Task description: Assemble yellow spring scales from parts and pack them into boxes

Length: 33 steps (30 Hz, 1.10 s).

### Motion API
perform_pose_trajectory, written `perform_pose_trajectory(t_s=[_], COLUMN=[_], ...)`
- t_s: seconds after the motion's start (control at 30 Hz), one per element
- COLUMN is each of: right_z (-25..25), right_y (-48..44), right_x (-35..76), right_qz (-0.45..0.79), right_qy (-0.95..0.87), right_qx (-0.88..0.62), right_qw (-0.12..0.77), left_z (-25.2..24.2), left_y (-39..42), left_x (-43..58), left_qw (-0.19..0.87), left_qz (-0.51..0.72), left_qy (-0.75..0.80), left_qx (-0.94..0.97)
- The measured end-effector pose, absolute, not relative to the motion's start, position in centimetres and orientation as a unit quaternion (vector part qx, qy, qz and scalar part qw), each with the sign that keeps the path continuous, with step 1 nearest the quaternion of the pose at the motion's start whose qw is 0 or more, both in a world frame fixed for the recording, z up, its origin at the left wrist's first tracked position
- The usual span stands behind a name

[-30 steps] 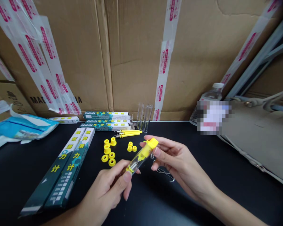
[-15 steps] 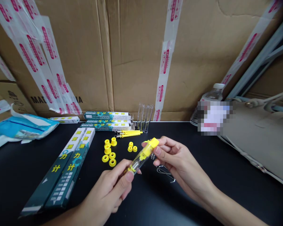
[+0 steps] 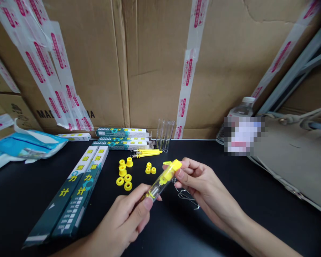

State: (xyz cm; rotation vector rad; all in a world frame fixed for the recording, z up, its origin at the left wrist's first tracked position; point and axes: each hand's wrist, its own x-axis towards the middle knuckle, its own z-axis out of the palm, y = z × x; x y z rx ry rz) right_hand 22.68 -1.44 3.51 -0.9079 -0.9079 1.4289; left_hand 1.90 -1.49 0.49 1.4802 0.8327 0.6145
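**Clear tube held between both hands**

The left hand (image 3: 128,217) has its grip closed on the lower end of the clear tube (image 3: 160,182). The right hand (image 3: 203,185) pinches the yellow cap (image 3: 175,165) at the upper end. The tube is tilted above the black desk (image 3: 256,200), near loose yellow rings (image 3: 124,176).
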Motion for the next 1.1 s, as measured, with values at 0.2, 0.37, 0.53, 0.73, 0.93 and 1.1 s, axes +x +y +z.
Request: perform_pose_trajectory(t_s=[0.2,0.37,0.53,0.73,0.93,1.1], right_z=[3.2,3.0,3.0,3.0,3.1,2.5], right_y=[-1.5,-1.7,-2.0,-2.0,-2.1,-2.0], right_x=[22.6,22.2,22.0,22.1,21.9,21.9], right_qz=[0.622,0.636,0.651,0.652,0.617,0.553], right_qy=[-0.380,-0.404,-0.426,-0.420,-0.454,-0.494], right_qx=[-0.384,-0.341,-0.306,-0.311,-0.316,-0.346], right_qw=[0.567,0.562,0.549,0.550,0.560,0.575], left_z=[0.2,0.3,-0.3,-1.0,-1.0,-0.7], left_y=[-1.5,-1.5,-1.4,-1.4,-1.3,-1.3], left_x=[2.0,1.9,1.9,1.9,1.9,2.0], left_qw=[0.655,0.698,0.708,0.782,0.783,0.770], left_qz=[0.264,0.264,0.310,0.293,0.263,0.254], left_qy=[0.371,0.360,0.314,0.234,0.253,0.276], left_qx=[0.603,0.560,0.551,0.498,0.504,0.517])
